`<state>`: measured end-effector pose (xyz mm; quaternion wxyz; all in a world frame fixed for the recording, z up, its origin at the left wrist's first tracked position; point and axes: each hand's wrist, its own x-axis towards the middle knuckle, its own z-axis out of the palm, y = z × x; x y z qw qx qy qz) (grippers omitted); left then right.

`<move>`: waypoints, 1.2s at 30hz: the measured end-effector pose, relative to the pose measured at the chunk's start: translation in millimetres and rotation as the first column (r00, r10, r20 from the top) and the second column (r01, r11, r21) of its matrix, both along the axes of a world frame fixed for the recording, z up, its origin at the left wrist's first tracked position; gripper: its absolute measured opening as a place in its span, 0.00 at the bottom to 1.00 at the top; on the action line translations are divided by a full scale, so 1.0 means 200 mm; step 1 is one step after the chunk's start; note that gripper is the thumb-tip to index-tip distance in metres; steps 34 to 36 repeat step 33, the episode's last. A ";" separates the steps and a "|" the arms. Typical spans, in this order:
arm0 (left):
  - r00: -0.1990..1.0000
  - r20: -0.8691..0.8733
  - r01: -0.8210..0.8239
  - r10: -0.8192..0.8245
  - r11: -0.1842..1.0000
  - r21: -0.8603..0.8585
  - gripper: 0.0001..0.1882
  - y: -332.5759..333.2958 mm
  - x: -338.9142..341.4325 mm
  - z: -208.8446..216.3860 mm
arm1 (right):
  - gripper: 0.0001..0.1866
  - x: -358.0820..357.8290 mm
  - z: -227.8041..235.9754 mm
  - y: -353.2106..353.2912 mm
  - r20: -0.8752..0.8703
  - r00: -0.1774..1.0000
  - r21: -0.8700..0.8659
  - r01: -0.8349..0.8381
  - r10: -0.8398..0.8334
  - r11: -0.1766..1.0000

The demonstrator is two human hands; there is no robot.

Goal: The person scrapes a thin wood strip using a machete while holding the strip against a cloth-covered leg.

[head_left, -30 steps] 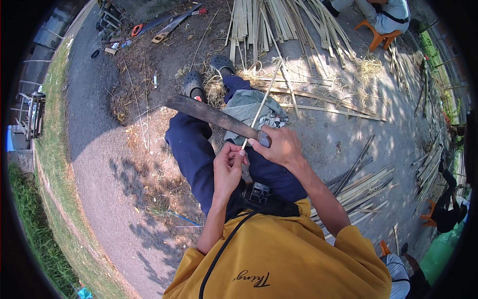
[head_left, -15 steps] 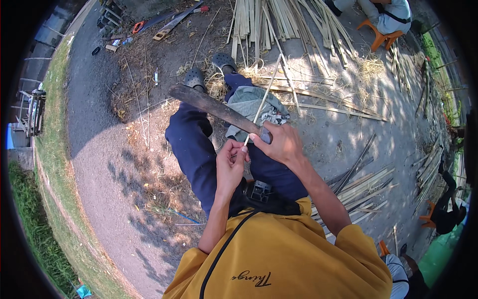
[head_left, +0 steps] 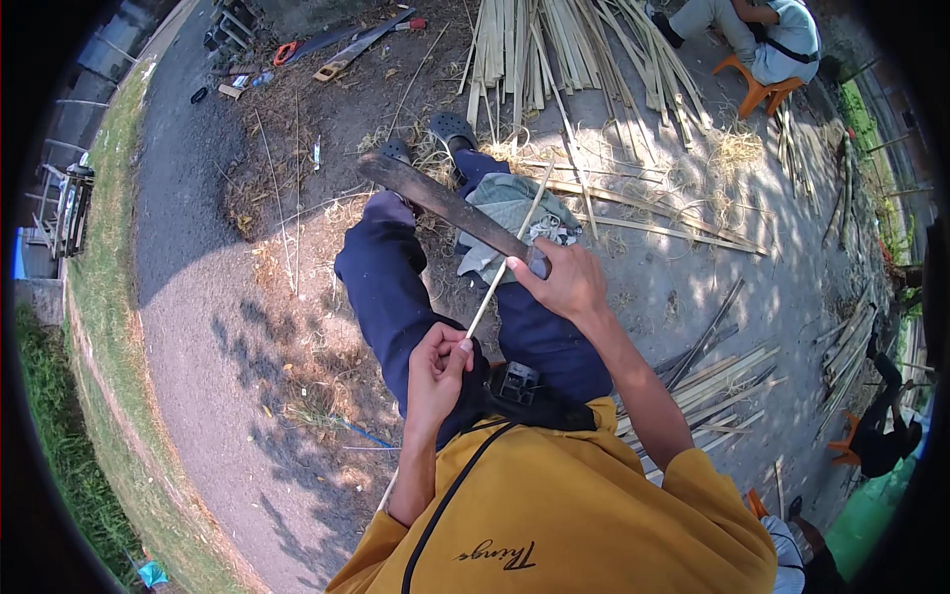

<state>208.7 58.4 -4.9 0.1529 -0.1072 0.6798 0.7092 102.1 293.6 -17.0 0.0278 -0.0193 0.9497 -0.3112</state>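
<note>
My right hand (head_left: 566, 285) is closed round the handle of a machete (head_left: 443, 205), with its broad dark blade slanting away to the far left above my legs. A thin pale bamboo strip (head_left: 487, 300) crosses the blade close to the handle, and my right thumb lies against it there. Nearer to my body, my left hand (head_left: 436, 368) pinches the strip's near end between thumb and fingers. Beneath the blade, a grey-green cloth (head_left: 505, 210) is draped over my right leg. The machete's handle is mostly hidden in my grip.
A large pile of bamboo slats (head_left: 539, 54) lies ahead, and more slats (head_left: 727, 381) are at the right. Handsaws (head_left: 364, 48) rest on the ground at the far left. Curled shavings (head_left: 734, 148) litter the ground. A person sits on an orange stool (head_left: 757, 84) at the far right.
My left hand has drawn back toward my body and slightly left, pulling the strip along the blade. My right hand and the machete have stayed almost in place.
</note>
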 end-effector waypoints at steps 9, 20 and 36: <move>0.997 -0.078 -0.035 0.019 0.979 -0.200 0.04 -0.02 0.06 0.05 | 0.32 0.06 -0.01 -0.08 -0.027 0.998 0.018 -0.049 0.049 0.999; 0.996 0.016 -0.087 0.092 0.974 -0.210 0.03 -0.17 0.33 0.11 | 0.29 0.06 0.03 -0.07 -0.035 0.999 0.009 -0.033 0.033 0.999; 0.975 0.088 -0.151 0.203 0.902 -0.405 0.04 -0.61 0.62 0.41 | 0.33 -0.03 0.06 0.04 0.050 0.997 -0.062 0.059 -0.056 0.996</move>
